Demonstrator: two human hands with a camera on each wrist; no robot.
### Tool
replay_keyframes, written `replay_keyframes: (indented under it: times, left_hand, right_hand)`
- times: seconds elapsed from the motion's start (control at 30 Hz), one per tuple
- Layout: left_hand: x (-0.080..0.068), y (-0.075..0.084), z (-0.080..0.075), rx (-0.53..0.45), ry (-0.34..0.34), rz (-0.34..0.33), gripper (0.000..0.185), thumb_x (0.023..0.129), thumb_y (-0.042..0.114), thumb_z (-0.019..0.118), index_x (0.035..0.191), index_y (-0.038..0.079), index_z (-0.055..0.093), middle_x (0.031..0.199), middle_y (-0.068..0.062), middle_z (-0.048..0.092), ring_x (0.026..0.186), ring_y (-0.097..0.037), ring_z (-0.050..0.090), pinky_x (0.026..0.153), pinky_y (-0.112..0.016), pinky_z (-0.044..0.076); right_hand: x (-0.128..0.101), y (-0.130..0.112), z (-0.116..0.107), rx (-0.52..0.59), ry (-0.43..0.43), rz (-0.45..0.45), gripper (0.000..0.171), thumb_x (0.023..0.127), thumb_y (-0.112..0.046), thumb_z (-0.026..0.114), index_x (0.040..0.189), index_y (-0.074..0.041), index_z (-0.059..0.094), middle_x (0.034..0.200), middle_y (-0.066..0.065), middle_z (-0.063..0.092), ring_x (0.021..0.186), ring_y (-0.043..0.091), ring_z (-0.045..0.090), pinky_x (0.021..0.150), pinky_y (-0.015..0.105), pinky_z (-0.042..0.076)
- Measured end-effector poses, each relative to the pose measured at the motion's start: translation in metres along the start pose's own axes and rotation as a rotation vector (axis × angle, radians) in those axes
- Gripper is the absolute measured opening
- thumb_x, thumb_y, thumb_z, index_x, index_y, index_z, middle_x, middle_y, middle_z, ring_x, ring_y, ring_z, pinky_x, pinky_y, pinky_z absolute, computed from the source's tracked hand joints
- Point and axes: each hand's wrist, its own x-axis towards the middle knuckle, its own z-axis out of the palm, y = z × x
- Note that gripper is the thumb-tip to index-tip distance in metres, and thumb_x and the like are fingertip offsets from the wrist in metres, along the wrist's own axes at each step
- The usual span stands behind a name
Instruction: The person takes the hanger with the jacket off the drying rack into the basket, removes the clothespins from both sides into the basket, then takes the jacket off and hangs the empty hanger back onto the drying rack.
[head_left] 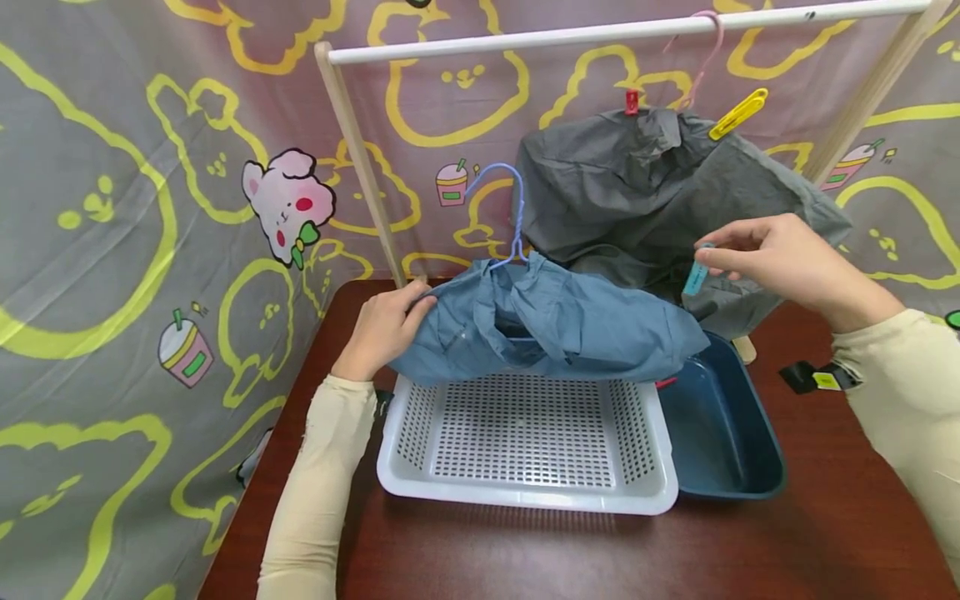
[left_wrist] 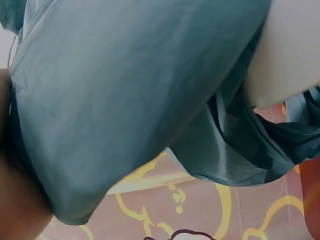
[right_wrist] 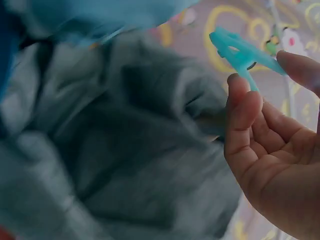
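A blue garment [head_left: 547, 321] on a light-blue hanger [head_left: 513, 208] is held over a white perforated basket [head_left: 525, 492]. My left hand [head_left: 386, 329] grips the garment's left shoulder; in the left wrist view the blue cloth [left_wrist: 125, 100] fills the frame. My right hand [head_left: 780, 258] pinches a teal clothespin [head_left: 696, 273] between thumb and fingers, just right of the garment; the right wrist view shows the clothespin [right_wrist: 242, 52] at the fingertips [right_wrist: 242, 102]. Behind hangs a grey garment [head_left: 660, 192] on a pink hanger [head_left: 705, 50], with a red clip [head_left: 632, 102] and a yellow clip [head_left: 738, 112].
A white rail [head_left: 600, 33] on wooden posts [head_left: 360, 158] spans the back. A dark blue tub [head_left: 720, 425] sits right of the basket on the brown table [head_left: 525, 558]. A patterned cloth backdrop [head_left: 150, 208] surrounds the table.
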Motion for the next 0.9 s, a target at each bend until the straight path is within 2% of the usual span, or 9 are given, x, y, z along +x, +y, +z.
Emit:
replay_keyframes:
  times: [0.17,0.3,0.4,0.57,0.63,0.7,0.83,0.9]
  left_hand:
    - [0.001,0.001,-0.002,0.005,-0.003,-0.011,0.011,0.098,0.018,0.055,0.095,0.009,0.060,0.057,0.000,0.038,0.048,-0.016,0.040,0.047,-0.033,0.032]
    - [0.002,0.002,-0.003,0.002,-0.005,-0.011,0.012,0.098,0.019,0.055,0.097,0.009,0.061,0.057,0.000,0.039,0.048,-0.015,0.041,0.048,-0.034,0.033]
    - [0.003,0.002,-0.004,-0.001,-0.002,-0.009,0.012,0.098,0.019,0.055,0.096,0.009,0.060,0.056,0.000,0.037,0.047,-0.015,0.038,0.047,-0.034,0.031]
    - [0.005,0.003,-0.007,0.000,-0.002,-0.017,0.011,0.098,0.019,0.055,0.097,0.009,0.060,0.055,0.000,0.036,0.046,-0.016,0.038,0.046,-0.034,0.030]
    - [0.005,0.004,-0.008,0.001,-0.008,-0.025,0.011,0.098,0.019,0.054,0.098,0.010,0.060,0.055,0.000,0.037,0.047,-0.016,0.039,0.047,-0.034,0.031]
    - [0.005,0.004,-0.009,0.003,-0.013,-0.032,0.011,0.098,0.020,0.055,0.099,0.010,0.060,0.055,0.000,0.037,0.047,-0.017,0.040,0.048,-0.034,0.032]
    - [0.004,0.005,-0.009,0.002,-0.016,-0.037,0.012,0.098,0.020,0.055,0.098,0.010,0.060,0.055,0.000,0.036,0.047,-0.017,0.039,0.048,-0.034,0.031]
    - [0.004,0.005,-0.009,0.004,-0.011,-0.035,0.012,0.098,0.020,0.055,0.098,0.009,0.060,0.055,0.000,0.036,0.048,-0.016,0.039,0.048,-0.034,0.032]
  right_hand:
    - [0.001,0.038,0.009,-0.045,-0.051,0.036,0.062,0.089,-0.054,0.056,0.122,-0.001,0.060,0.093,0.009,0.067,0.083,0.024,0.059,0.067,0.037,0.046]
    - [-0.001,0.061,0.024,-0.069,-0.126,0.074,0.070,0.090,-0.056,0.054,0.124,0.005,0.055,0.091,0.011,0.067,0.084,0.027,0.060,0.072,0.046,0.047]
    - [-0.001,0.073,0.038,-0.083,-0.181,0.089,0.069,0.090,-0.055,0.054,0.124,0.006,0.055,0.090,0.010,0.067,0.086,0.029,0.060,0.074,0.049,0.046]
    - [0.001,0.082,0.061,-0.028,-0.267,0.071,0.046,0.092,-0.029,0.058,0.116,0.009,0.055,0.083,0.006,0.065,0.079,0.022,0.060,0.067,0.037,0.048]
    - [0.002,0.084,0.069,-0.009,-0.309,0.069,0.046,0.089,-0.024,0.061,0.116,0.012,0.053,0.080,0.004,0.063,0.076,0.020,0.059,0.066,0.035,0.049]
    - [0.003,0.086,0.077,-0.008,-0.351,0.072,0.042,0.087,-0.026,0.063,0.109,0.009,0.056,0.076,0.003,0.062,0.073,0.018,0.058,0.067,0.034,0.048]
    - [0.004,0.094,0.089,0.009,-0.437,0.069,0.030,0.088,-0.031,0.064,0.085,-0.001,0.061,0.069,0.003,0.057,0.066,0.019,0.055,0.064,0.033,0.046]
    - [0.004,0.097,0.092,0.022,-0.459,0.067,0.029,0.089,-0.032,0.064,0.079,-0.004,0.062,0.067,0.003,0.056,0.065,0.019,0.055,0.064,0.032,0.045]
